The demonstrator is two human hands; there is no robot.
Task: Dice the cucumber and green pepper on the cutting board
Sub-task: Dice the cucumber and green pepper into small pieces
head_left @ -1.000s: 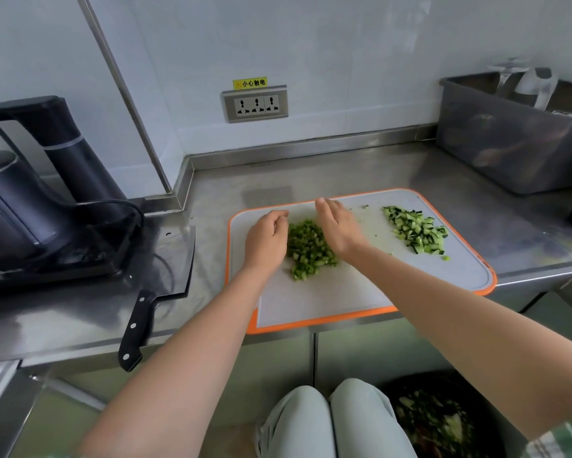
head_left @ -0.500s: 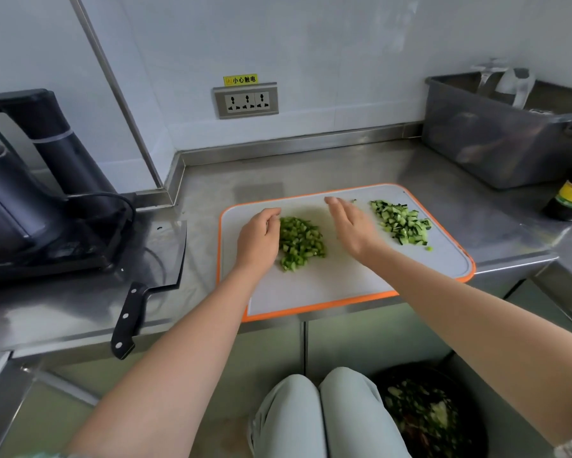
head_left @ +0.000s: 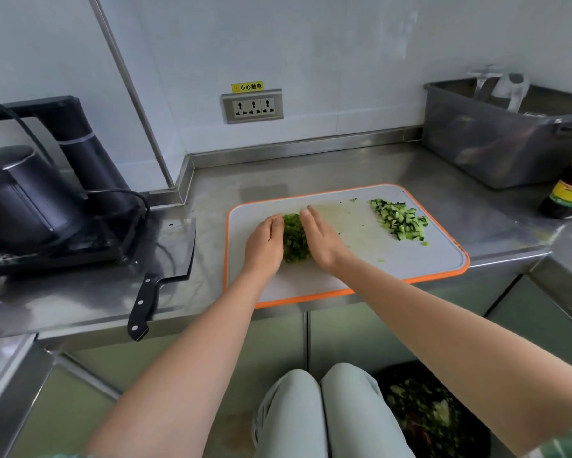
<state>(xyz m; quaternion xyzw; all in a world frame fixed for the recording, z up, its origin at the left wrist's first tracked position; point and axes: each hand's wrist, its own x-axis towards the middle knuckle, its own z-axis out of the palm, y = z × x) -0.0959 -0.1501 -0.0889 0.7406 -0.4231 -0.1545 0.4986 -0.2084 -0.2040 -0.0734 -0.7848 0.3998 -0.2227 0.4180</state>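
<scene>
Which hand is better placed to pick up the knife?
Left, probably. The knife lies on the counter left of the cutting board, nearer the left hand; the right hand sits beyond the pepper pile.

Pepper dice (head_left: 295, 240) left of cucumber dice (head_left: 400, 222)

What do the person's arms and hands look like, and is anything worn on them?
The left hand and the right hand are bare: no gloves, rings or watch show. The forearms are bare too. A green-and-white sleeve begins high on the right arm.
</scene>
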